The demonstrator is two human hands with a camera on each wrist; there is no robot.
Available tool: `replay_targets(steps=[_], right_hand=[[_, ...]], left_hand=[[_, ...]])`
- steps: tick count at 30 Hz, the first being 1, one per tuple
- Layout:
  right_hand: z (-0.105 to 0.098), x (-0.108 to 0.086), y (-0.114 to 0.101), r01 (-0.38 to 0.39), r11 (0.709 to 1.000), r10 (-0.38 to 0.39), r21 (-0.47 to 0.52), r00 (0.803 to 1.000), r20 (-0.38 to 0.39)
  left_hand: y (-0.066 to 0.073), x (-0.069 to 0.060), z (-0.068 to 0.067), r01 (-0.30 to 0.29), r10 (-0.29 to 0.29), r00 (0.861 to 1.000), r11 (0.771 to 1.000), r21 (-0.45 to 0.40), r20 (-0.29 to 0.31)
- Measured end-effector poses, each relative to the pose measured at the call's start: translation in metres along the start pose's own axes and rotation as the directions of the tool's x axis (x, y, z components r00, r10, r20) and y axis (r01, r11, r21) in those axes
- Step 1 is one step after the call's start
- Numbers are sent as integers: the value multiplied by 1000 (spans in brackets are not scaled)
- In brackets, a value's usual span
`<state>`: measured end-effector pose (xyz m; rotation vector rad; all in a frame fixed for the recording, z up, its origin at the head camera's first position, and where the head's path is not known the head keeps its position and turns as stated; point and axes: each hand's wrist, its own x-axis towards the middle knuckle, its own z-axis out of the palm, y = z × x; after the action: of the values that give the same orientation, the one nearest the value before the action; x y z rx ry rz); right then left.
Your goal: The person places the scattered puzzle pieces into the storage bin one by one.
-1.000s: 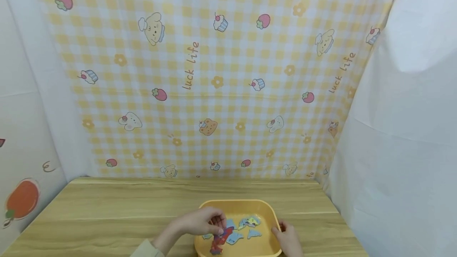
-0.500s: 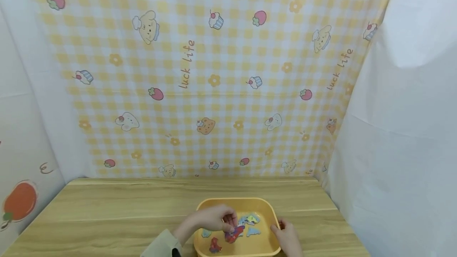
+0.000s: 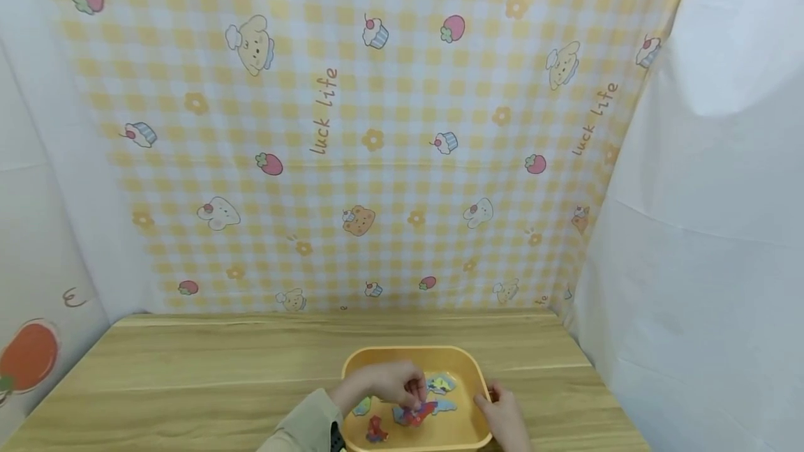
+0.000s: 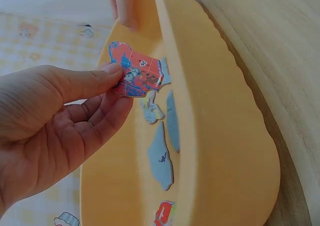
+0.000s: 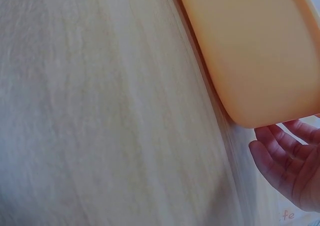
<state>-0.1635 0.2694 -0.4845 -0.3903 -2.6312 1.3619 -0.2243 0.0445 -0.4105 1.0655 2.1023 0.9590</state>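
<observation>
My left hand (image 3: 396, 381) pinches a red and blue puzzle piece (image 4: 135, 69) between thumb and fingers. It holds that piece over a yellow plastic tray (image 3: 408, 348). Below and around it, in the tray, lie a smaller red piece (image 3: 376, 430), a blue and yellow piece (image 3: 441, 383), a light blue piece (image 3: 444, 405) and a greenish-blue piece (image 3: 362, 407). At the tray's right side my right hand (image 3: 505, 417) grips the rim, thumb on top. Its fingers (image 5: 280, 153) show against the outer wall in the right wrist view.
The tray stands on a wood-grain table (image 3: 220, 375) near its front edge. A yellow checked cloth (image 3: 377, 180) hangs behind the table, and a white cloth (image 3: 703, 264) hangs at the right.
My left hand has moved right across the tray with the red and blue piece. A smaller red piece now lies apart at the tray's lower left. The right hand keeps its grip.
</observation>
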Motion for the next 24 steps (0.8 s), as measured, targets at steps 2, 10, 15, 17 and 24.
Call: replay_targets(steps=[2,10,15,17,24], right_hand=[[0,0,-1,-2,1000,2,-3,1000,3],[0,0,-1,5,1000,-5,3,1000,12],[-1,0,-1,5,1000,-6,13,1000,22],[-1,0,-1,6,1000,-7,12,1000,25],[-1,0,-1,6,1000,-6,-2,1000,21]], left_hand=[[-1,2,1,6,-6,1000,1000,14,15],[-8,13,13,69,-76,995,993,98,72],[-8,21,20,96,-117,988,977,189,100],[-9,23,23,101,-123,986,977,189,112],[-10,24,27,120,-142,984,975,185,106]])
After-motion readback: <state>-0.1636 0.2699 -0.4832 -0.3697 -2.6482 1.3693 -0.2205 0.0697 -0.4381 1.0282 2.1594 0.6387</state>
